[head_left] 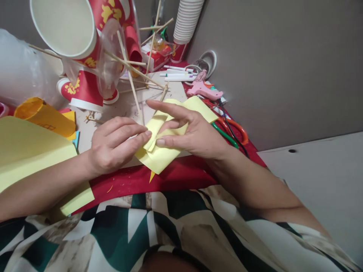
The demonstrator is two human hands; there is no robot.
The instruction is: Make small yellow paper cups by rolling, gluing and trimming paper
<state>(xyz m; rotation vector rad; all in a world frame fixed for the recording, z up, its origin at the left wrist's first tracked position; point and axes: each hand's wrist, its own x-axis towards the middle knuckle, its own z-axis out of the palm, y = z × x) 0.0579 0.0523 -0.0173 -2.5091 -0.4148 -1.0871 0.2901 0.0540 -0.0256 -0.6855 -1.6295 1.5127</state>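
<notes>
A sheet of pale yellow paper (160, 161) lies under both my hands near the front of the table, with a folded strip standing up in its middle. My left hand (117, 145) is closed, its thumb and fingertips pinching the left side of that fold. From the other side, my right hand (195, 132) holds the fold between thumb and bent fingers, while its index finger stretches out above the paper. A small orange-yellow paper point (152, 176) pokes out below the sheet. Part of the fold is hidden behind my fingers.
Red-and-white paper cups (86, 88) and a frame of thin wooden sticks (129, 66) stand behind my hands. A pink glue gun (204, 88), white pens (178, 74) and scissors with orange handles (239, 130) lie at right. More yellow paper (34, 151) lies left, beside an orange roll (47, 117).
</notes>
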